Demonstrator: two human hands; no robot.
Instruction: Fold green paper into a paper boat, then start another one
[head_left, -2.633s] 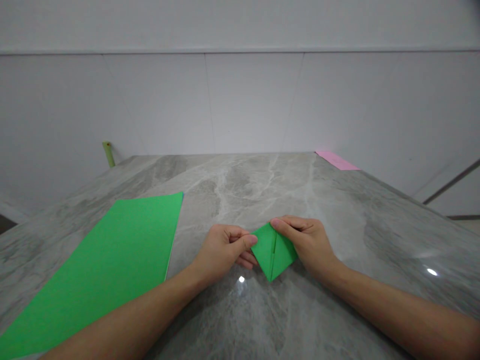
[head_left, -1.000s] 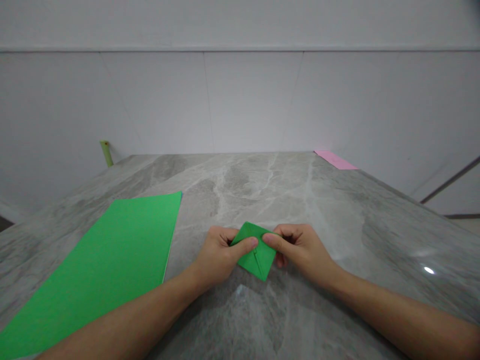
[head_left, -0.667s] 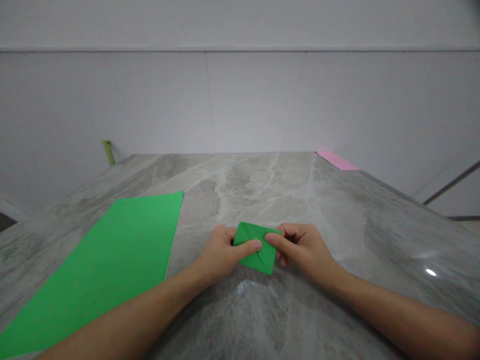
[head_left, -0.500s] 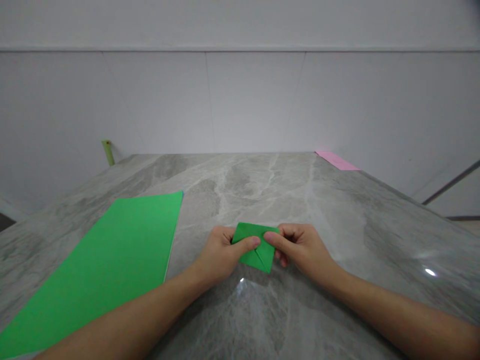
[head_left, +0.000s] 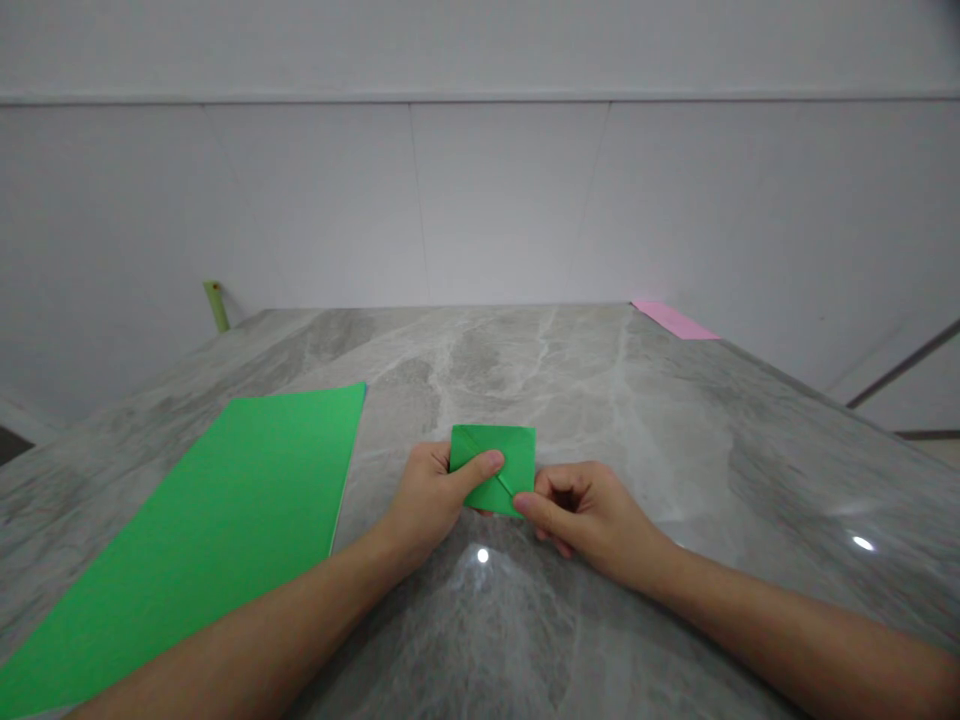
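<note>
Turned since a moment ago, the small folded green paper square (head_left: 495,462) now stands higher above the grey marble table (head_left: 675,420). Left hand (head_left: 435,495) pinches its left side; right hand (head_left: 581,510) seems to pinch its bottom corner.

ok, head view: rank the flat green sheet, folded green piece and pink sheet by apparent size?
1. flat green sheet
2. folded green piece
3. pink sheet, far from the camera, so its real size is unsure

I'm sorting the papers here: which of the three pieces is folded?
The small green piece, pinched between the left hand and right hand. The large green sheet and the pink sheet lie flat and unheld.
</note>
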